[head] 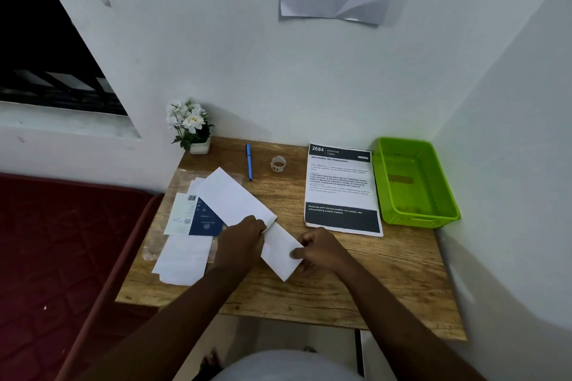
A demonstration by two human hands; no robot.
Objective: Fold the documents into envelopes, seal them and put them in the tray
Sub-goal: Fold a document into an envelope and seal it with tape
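A white envelope lies slanted at the middle of the wooden table, with a folded white document sticking out of its upper left end. My left hand grips the document where it meets the envelope's mouth. My right hand pinches the envelope's lower right end, thumb on top. A bright green tray stands at the right edge of the table, with nothing in it. Further white envelopes lie at the left.
A printed sheet lies beside the tray. A blue pen and a tape roll are at the back. A potted white flower stands in the back left corner. A blue booklet lies on the left pile.
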